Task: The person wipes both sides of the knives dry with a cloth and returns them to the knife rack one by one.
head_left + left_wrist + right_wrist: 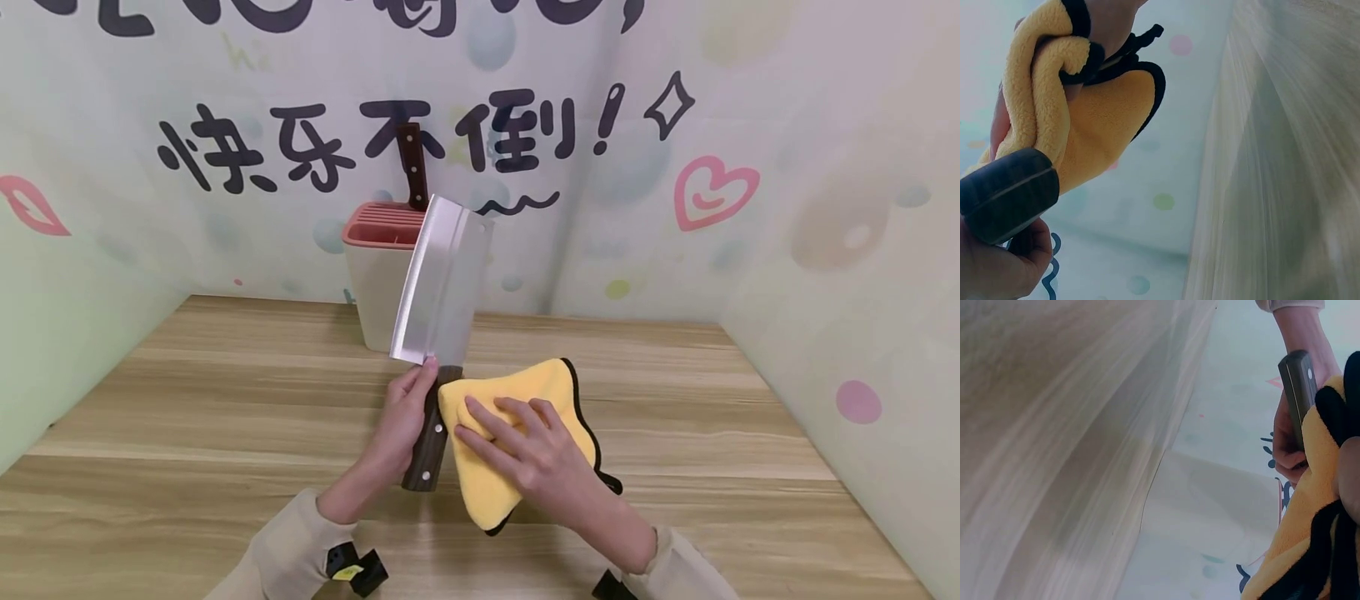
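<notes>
My left hand (393,429) grips a cleaver (450,287) where its dark riveted handle meets the wide steel blade. The blade points up and leans slightly to the right in the head view. In my right hand (546,463) is a yellow towel (551,385) with black edging, its fingers spread over the front and the cloth bunched in the grip. The towel's left edge overlaps the cleaver's handle. From the left wrist, the handle's butt (1013,195) shows close up, with the folded towel (1097,125) behind it.
A white knife block (375,287) with a red slotted top stands at the back of the wooden table (225,400), partly hidden by the blade. Another knife's brown handle (413,167) sticks up from it. A printed backdrop (600,250) rises behind the table.
</notes>
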Motion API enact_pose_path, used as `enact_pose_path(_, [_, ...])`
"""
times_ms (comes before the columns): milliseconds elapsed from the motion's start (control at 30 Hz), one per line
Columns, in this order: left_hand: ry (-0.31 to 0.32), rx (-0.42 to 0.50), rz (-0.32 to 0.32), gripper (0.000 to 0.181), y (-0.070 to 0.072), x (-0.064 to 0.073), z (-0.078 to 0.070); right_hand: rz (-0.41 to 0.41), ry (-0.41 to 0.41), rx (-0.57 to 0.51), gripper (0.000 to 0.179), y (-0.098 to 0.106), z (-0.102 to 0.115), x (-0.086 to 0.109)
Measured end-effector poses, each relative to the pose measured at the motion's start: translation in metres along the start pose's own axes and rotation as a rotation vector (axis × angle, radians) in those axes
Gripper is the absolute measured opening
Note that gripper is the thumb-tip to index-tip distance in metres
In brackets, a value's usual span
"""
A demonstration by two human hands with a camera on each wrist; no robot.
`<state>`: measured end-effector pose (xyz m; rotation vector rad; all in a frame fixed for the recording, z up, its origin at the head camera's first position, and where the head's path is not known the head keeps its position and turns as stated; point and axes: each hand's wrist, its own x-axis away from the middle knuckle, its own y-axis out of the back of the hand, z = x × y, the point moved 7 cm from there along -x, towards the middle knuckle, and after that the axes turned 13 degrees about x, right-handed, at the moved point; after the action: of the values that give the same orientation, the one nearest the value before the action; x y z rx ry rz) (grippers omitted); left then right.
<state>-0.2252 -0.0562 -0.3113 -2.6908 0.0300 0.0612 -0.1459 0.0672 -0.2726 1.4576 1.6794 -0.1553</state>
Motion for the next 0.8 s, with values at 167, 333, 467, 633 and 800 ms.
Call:
enact_pose_path(167, [0.011, 0.049, 0.018, 0.045, -0.001, -0.001, 0.0, -0.035, 0.033, -0.01, 0.031, 0.003, 0.007, 0.0])
enact_pose_path(333, [0.019, 0.05, 0.013, 0.045, 0.0, -0.002, 0.0, -0.042, 0.079, -0.025, 0.03, 0.007, 0.014, 0.001])
enact_pose_path(467, [0.025, 0.071, 0.015, 0.042, 0.001, -0.003, 0.001, -0.028, 0.132, -0.026, 0.032, 0.009, 0.02, 0.001])
enact_pose_path(633, [0.008, 0.05, 0.021, 0.043, 0.001, -0.005, 0.0, -0.015, 0.212, -0.017, 0.034, 0.013, 0.028, 0.003])
enact_pose_path(800, [-0.004, 0.065, 0.028, 0.042, -0.001, -0.006, -0.002, -0.009, 0.272, 0.001, 0.036, 0.017, 0.035, 0.004])
